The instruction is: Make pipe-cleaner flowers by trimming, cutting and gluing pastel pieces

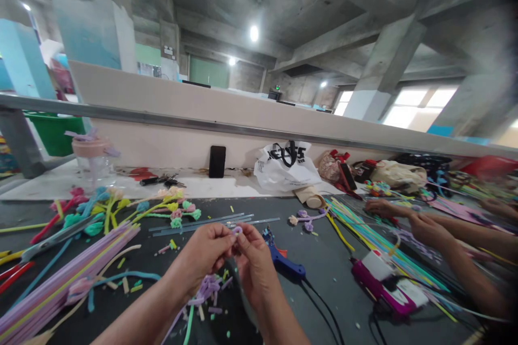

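My left hand (pixel 208 250) and my right hand (pixel 251 253) meet above the dark table. Between their fingertips they pinch a small loop of purple pipe cleaner (pixel 237 230). Just below the hands lies a heap of purple pipe cleaner pieces (pixel 208 288) among short coloured cuttings. To the right of my right hand rests a blue glue gun (pixel 285 263) with a black cord. Clear glue sticks (pixel 194 227) lie behind my left hand. A purple pipe cleaner flower (pixel 309 216) lies farther back on the right.
At left are a bundle of purple pipe cleaners (pixel 76 280), finished flowers (pixel 176 207) and scissors (pixel 60 234). A magenta power strip (pixel 382 288) sits at right, near another person's hands (pixel 429 229). Behind stand a phone (pixel 217 161), a white bag (pixel 285 170) and a cup (pixel 91 161).
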`<action>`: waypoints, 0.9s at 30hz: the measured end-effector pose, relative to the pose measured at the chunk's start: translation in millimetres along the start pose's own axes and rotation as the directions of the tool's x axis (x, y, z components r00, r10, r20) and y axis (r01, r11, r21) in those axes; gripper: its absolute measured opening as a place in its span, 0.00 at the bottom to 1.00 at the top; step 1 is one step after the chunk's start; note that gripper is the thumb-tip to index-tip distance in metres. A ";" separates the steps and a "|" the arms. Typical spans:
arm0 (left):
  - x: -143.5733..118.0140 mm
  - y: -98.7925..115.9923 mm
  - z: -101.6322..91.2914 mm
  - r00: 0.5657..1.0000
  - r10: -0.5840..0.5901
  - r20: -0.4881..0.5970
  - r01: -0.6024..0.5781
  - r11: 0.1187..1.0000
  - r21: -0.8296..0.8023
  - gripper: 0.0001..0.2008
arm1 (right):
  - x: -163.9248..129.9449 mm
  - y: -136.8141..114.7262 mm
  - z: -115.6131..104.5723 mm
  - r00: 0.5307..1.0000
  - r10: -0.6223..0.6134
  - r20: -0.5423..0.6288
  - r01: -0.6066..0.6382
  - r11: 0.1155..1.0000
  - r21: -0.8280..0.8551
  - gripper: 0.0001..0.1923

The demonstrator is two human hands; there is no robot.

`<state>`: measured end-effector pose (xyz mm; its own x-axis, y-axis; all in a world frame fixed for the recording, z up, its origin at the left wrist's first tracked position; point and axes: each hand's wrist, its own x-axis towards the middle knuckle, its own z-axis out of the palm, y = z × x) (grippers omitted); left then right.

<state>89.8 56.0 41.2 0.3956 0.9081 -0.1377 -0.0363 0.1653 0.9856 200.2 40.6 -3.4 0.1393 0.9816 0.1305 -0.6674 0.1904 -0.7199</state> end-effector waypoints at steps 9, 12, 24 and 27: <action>0.6 1.3 -10.4 0.975 -0.068 0.210 0.097 0.987 -0.131 0.13 | -3.7 -10.2 3.0 0.998 0.022 0.064 -0.020 0.999 -0.037 0.09; -1.0 1.1 -9.0 0.972 -0.082 0.221 0.114 0.984 -0.136 0.14 | -4.4 -12.1 1.3 0.997 0.016 0.081 -0.014 1.000 -0.026 0.08; -5.9 7.4 -10.4 0.953 -0.074 0.294 0.069 0.997 0.027 0.14 | -8.3 -15.0 4.3 0.993 0.070 0.099 -0.070 0.998 -0.001 0.07; -4.3 14.1 -18.1 0.975 0.064 0.213 -0.089 0.990 0.112 0.14 | -8.9 -16.4 7.4 0.986 0.083 0.145 -0.077 0.996 -0.045 0.07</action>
<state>71.0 61.5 53.9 0.5785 0.8142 -0.0503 0.0316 0.0392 0.9987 204.5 28.8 12.2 -0.0240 0.9855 0.1681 -0.6423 0.1136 -0.7580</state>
